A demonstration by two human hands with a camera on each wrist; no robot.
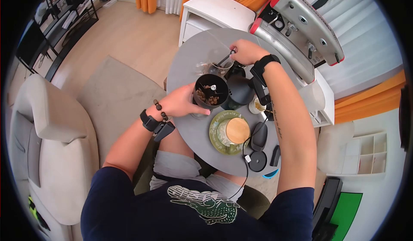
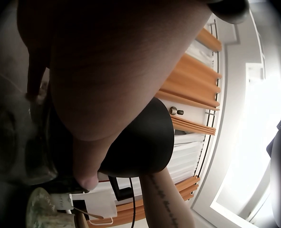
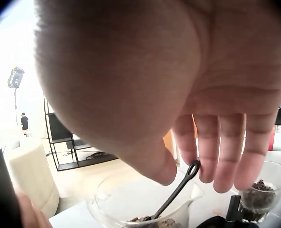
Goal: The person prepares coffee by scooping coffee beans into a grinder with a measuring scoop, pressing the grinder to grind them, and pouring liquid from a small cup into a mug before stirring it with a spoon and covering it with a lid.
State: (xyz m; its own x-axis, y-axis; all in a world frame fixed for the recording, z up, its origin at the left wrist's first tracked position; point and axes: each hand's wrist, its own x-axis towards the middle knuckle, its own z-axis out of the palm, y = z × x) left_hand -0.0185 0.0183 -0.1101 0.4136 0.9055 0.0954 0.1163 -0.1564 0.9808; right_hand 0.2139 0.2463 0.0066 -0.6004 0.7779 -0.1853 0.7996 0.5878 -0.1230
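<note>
My left hand (image 1: 178,102) is wrapped around a black coffee grinder (image 1: 211,78), thumb along its near side. Brown coffee beans (image 1: 201,95) and a small metal shaft show inside its open top. Beyond it, my right hand (image 1: 248,53) pinches the looped end of a slim black spoon (image 3: 178,191) between thumb and fingertips; the other fingers are extended. The spoon slants down into a clear glass jug (image 3: 100,203) with beans at the bottom, which hide its lower end. In the left wrist view the black grinder (image 2: 140,142) shows behind the left hand.
Right of the grinder stands a dark rounded vessel (image 1: 240,91), beside a small white cup (image 1: 255,108). Nearer me, a wooden-lidded jar (image 1: 238,131) sits on a green plate (image 1: 216,143). A black round lid (image 1: 258,161) and cable lie right. Behind is an espresso machine (image 1: 316,30).
</note>
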